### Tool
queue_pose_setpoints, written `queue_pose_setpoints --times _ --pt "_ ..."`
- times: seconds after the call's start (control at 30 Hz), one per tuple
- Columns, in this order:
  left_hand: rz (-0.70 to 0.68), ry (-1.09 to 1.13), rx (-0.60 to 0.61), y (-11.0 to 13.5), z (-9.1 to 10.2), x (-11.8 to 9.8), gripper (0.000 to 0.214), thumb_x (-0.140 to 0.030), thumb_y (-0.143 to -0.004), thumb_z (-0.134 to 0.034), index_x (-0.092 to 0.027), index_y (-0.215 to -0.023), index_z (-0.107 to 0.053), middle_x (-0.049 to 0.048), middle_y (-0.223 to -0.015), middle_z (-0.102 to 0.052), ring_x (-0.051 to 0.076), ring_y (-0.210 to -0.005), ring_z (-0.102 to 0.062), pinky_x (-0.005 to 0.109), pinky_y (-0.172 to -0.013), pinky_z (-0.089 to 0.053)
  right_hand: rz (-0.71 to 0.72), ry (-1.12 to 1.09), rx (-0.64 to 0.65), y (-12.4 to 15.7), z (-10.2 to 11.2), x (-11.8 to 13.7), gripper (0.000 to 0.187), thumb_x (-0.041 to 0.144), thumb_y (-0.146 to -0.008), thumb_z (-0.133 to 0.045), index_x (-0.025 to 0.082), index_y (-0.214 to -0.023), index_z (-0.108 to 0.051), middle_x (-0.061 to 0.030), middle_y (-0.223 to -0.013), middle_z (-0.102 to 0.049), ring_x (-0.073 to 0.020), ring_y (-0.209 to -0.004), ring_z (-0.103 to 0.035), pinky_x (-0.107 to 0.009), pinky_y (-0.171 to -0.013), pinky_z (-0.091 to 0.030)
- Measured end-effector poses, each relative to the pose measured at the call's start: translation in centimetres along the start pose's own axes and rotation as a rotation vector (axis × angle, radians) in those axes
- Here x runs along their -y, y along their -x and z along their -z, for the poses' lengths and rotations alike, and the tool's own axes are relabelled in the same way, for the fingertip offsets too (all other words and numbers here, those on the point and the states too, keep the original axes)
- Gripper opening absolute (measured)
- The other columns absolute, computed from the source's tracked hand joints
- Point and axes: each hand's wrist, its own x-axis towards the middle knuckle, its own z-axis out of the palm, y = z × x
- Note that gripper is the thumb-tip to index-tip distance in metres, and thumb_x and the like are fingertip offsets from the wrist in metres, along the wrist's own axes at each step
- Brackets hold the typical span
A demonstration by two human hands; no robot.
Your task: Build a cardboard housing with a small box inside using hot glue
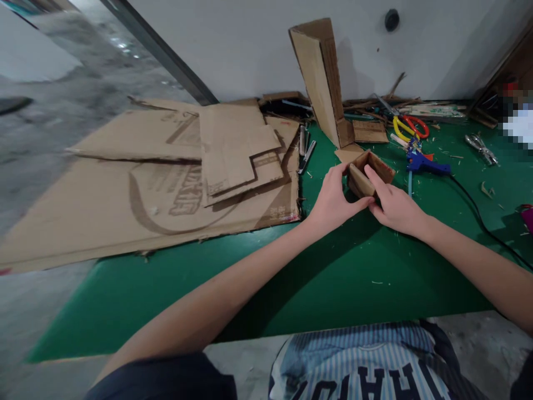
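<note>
Both hands hold a small open cardboard box [382,166] just above the green tabletop. My left hand [333,197] grips its left side, fingers at the far left corner and thumb along the near edge. My right hand [393,204] closes on the near right side, its index finger reaching over the rim against an inner wall or flap. The two thumbs nearly meet at the near corner. Behind the box stands a tall folded cardboard piece [322,83], upright and slightly tilted. A blue glue gun [428,164] lies to the right of my right hand.
Large cardboard sheets [100,194] cover the left of the green table [333,283], some overhanging its edge. A utility knife [307,156] lies beside them. Scissors [410,128] with yellow and orange handles rest among scraps by the wall. The glue gun's black cable [478,216] runs right.
</note>
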Motion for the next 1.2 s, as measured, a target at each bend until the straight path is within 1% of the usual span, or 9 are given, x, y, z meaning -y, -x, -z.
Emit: queue_pose_setpoints --times 0.07,0.23,0.4,0.57,0.73,0.9,1.03,1.2 --pt "0.0 -0.002 -0.012 -0.01 0.04 0.03 0.076 -0.049 -0.083 -0.079 -0.023 -0.143 -0.041 0.017 -0.147 -0.054 0.037 -0.139 -0.054 0.056 -0.113 -0.051 -0.005 -0.017 0.009 0.01 -0.15 0.05 0.074 0.029 -0.101 -0.036 0.015 -0.17 -0.013 -0.018 -0.113 -0.078 -0.028 -0.077 -0.073 -0.039 -0.057 -0.059" --pt "-0.04 0.007 -0.027 0.12 0.02 0.04 0.084 -0.046 -0.082 -0.081 -0.02 -0.147 -0.034 0.0211 -0.152 -0.05 0.038 -0.141 -0.054 0.057 -0.115 -0.05 0.005 -0.005 -0.004 0.02 -0.3 0.06 0.073 0.026 -0.1 -0.039 0.018 -0.17 -0.018 -0.0183 -0.128 -0.075 -0.0275 -0.081 -0.075 -0.037 -0.056 -0.06" --pt "-0.058 0.026 -0.049 0.21 -0.19 0.36 0.086 -0.043 -0.082 -0.082 -0.023 -0.148 -0.031 0.0195 -0.149 -0.051 0.036 -0.14 -0.055 0.057 -0.115 -0.05 0.037 0.008 -0.037 -0.03 -0.29 -0.01 0.07 0.024 -0.1 -0.041 0.022 -0.169 -0.023 -0.0168 -0.146 -0.067 -0.0313 -0.101 -0.077 -0.041 -0.065 -0.065" --pt "-0.054 0.042 -0.051 0.29 -0.31 0.75 0.088 -0.046 -0.083 -0.082 -0.025 -0.15 -0.03 0.0187 -0.149 -0.052 0.036 -0.14 -0.055 0.056 -0.113 -0.051 0.06 -0.011 -0.031 -0.05 -0.29 -0.13 0.07 0.026 -0.1 -0.041 0.022 -0.168 -0.025 -0.0166 -0.154 -0.061 -0.031 -0.101 -0.078 -0.045 -0.069 -0.068" --pt "-0.069 0.03 -0.062 0.34 -0.34 0.92 0.089 -0.049 -0.083 -0.082 -0.025 -0.151 -0.03 0.0182 -0.148 -0.053 0.036 -0.138 -0.056 0.055 -0.111 -0.052 0.068 -0.026 -0.032 -0.04 -0.35 -0.18 0.07 0.027 -0.1 -0.041 0.024 -0.169 -0.025 -0.0148 -0.153 -0.062 -0.0305 -0.102 -0.078 -0.047 -0.074 -0.069" --pt "-0.063 0.018 -0.058 0.3 -0.31 0.67 0.088 -0.049 -0.083 -0.081 -0.023 -0.15 -0.03 0.0191 -0.148 -0.052 0.035 -0.138 -0.056 0.054 -0.111 -0.052 0.07 -0.029 -0.028 -0.02 -0.46 -0.22 0.07 0.026 -0.1 -0.04 0.02 -0.168 -0.026 -0.0172 -0.154 -0.061 -0.0315 -0.103 -0.078 -0.05 -0.078 -0.069" --pt "-0.052 0.016 -0.046 0.27 -0.29 0.51 0.084 -0.05 -0.085 -0.079 -0.024 -0.149 -0.031 0.0188 -0.149 -0.052 0.035 -0.137 -0.057 0.053 -0.11 -0.053 0.078 -0.032 -0.03 0.0 -0.5 -0.2 0.07 0.026 -0.1 -0.041 0.021 -0.168 -0.026 -0.0164 -0.154 -0.061 -0.032 -0.106 -0.077 -0.051 -0.079 -0.069" --pt "-0.073 0.023 -0.065 0.24 -0.43 0.73 0.084 -0.049 -0.084 -0.08 -0.024 -0.148 -0.034 0.0176 -0.148 -0.053 0.035 -0.137 -0.058 0.053 -0.11 -0.053 0.077 -0.04 -0.027 0.04 -0.24 -0.01 0.071 0.025 -0.099 -0.042 0.019 -0.168 -0.027 -0.0171 -0.157 -0.058 -0.0323 -0.108 -0.077 -0.05 -0.081 -0.068"
